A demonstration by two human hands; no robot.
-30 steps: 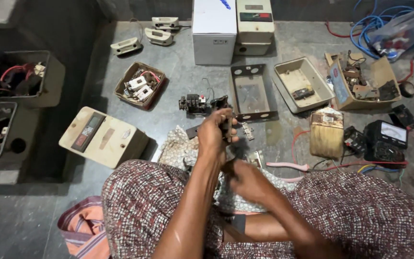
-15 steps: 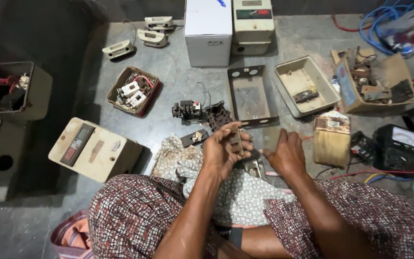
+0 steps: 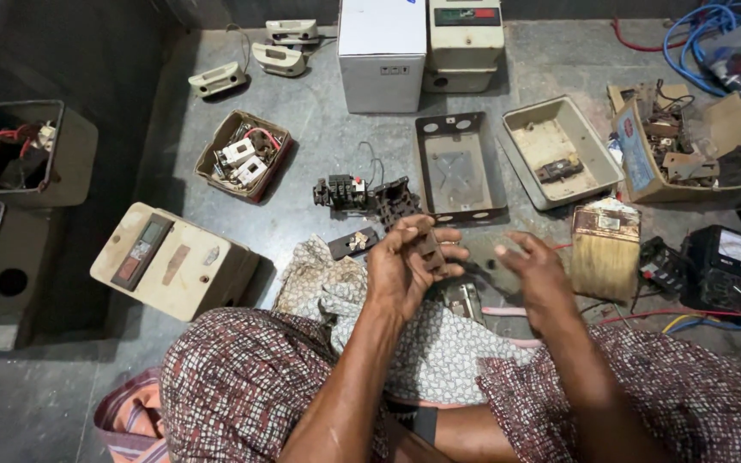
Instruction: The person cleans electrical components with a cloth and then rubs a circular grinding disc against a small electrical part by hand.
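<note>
My left hand (image 3: 405, 266) grips a small dark electrical part (image 3: 429, 250) above a patterned cloth (image 3: 345, 291) on the floor. My right hand (image 3: 535, 273) hovers just to the right of it, fingers spread and holding nothing. A dark switch assembly with wires (image 3: 362, 195) lies on the concrete just beyond my left hand. A small black piece (image 3: 353, 243) rests beside the cloth. Under my hands a metal part (image 3: 463, 300) shows on the cloth.
A dark open metal box (image 3: 458, 170), a grey tray (image 3: 559, 153), a wide brush (image 3: 604, 249) and a black meter (image 3: 731, 261) lie ahead and right. A beige cover (image 3: 165, 261) and a box of parts (image 3: 242, 156) sit left. White boxes (image 3: 383, 51) stand at the back.
My right hand has let go of the part and moved out to the right, open. My left hand keeps hold of the part.
</note>
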